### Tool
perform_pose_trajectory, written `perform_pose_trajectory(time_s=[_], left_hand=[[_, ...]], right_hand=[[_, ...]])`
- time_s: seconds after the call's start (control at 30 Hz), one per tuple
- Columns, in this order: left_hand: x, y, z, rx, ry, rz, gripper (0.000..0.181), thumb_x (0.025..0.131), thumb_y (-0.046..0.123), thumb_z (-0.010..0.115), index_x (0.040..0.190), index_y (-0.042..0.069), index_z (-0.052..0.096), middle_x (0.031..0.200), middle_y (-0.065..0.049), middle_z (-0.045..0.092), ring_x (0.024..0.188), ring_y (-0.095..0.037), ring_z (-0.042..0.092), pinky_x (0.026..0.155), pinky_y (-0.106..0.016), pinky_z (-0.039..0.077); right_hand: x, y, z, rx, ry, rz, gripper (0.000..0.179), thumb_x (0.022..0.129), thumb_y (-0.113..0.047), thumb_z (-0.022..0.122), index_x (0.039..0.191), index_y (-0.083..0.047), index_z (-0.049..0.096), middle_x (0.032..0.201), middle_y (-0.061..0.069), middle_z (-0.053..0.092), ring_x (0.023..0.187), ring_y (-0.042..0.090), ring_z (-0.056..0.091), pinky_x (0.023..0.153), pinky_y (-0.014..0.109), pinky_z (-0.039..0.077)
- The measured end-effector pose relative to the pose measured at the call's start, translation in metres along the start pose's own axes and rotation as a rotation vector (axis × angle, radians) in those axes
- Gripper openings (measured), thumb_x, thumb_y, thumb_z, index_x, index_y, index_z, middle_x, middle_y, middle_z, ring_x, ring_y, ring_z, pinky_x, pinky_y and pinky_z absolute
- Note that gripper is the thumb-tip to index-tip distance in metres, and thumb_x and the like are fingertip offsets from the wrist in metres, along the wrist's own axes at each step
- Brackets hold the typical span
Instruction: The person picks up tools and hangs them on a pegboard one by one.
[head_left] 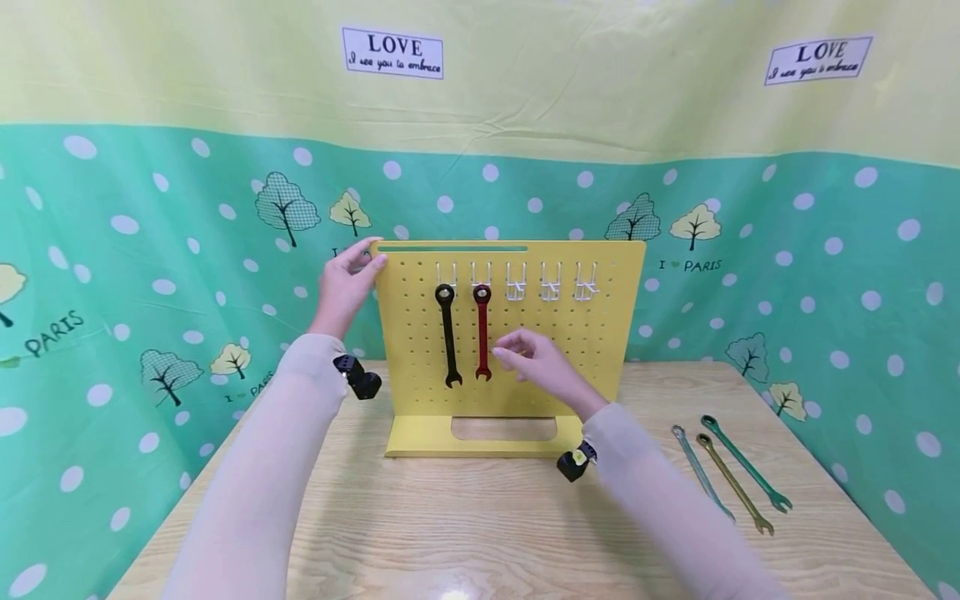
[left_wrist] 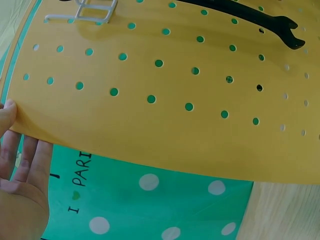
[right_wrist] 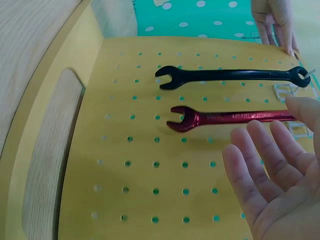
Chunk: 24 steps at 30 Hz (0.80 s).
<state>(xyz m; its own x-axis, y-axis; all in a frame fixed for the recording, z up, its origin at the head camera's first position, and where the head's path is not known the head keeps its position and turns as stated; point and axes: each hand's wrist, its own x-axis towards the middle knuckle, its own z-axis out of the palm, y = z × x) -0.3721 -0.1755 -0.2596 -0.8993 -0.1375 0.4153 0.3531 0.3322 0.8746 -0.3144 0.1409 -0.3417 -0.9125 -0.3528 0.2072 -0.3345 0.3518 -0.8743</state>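
Observation:
My left hand (head_left: 347, 287) grips the upper left corner of a yellow pegboard (head_left: 420, 400), thumb on the front and fingers behind, as the left wrist view shows. On the board's hooks hang a black combination wrench (head_left: 449, 337) and, to its right, a red combination wrench (head_left: 483, 333), both with open ends down. My right hand (head_left: 534, 360) is beside the lower half of the red wrench, fingers loosely bent and holding nothing. In the right wrist view its fingertips (right_wrist: 240, 135) overlap the board close to the red wrench (right_wrist: 225, 117).
Three more white hooks (head_left: 551, 283) line the board to the right of the wrenches. On the wooden table (head_left: 450, 517), at right, lie a silver wrench (head_left: 701, 471), a gold wrench (head_left: 735, 483) and a green wrench (head_left: 746, 462). A patterned curtain (head_left: 187, 275) hangs behind.

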Motion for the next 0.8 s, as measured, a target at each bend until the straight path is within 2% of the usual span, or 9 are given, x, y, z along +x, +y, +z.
perform_pose_trajectory(time_s=[0.23,0.43,0.8], left_hand=[[-0.001,0.0,-0.001,0.002,0.002,-0.009,0.045,0.099,0.037,0.064,0.142,0.026,0.059,0.13,-0.011,0.061,0.118,-0.024,0.062,0.1,-0.037,0.05],[-0.001,-0.001,-0.001,0.011,-0.003,-0.01,0.045,0.099,0.039,0.064,0.142,0.027,0.058,0.131,-0.01,0.061,0.118,-0.023,0.062,0.101,-0.038,0.05],[0.001,-0.001,0.0,0.013,-0.004,0.002,0.046,0.099,0.038,0.064,0.143,0.024,0.058,0.131,-0.011,0.061,0.119,-0.024,0.062,0.101,-0.038,0.05]], right_hand=[[-0.018,0.007,-0.013,-0.059,-0.01,0.011,0.036,0.1,-0.037,0.064,0.12,-0.007,0.064,0.106,0.015,0.066,0.101,0.039,0.062,0.084,0.047,0.057],[-0.033,0.02,-0.028,-0.096,-0.013,0.054,0.037,0.099,-0.036,0.064,0.118,-0.004,0.065,0.1,0.007,0.066,0.097,0.037,0.063,0.081,0.043,0.057],[-0.064,0.051,-0.06,-0.141,0.006,0.12,0.038,0.101,-0.035,0.062,0.118,0.0,0.064,0.101,0.01,0.065,0.09,0.03,0.064,0.079,0.046,0.058]])
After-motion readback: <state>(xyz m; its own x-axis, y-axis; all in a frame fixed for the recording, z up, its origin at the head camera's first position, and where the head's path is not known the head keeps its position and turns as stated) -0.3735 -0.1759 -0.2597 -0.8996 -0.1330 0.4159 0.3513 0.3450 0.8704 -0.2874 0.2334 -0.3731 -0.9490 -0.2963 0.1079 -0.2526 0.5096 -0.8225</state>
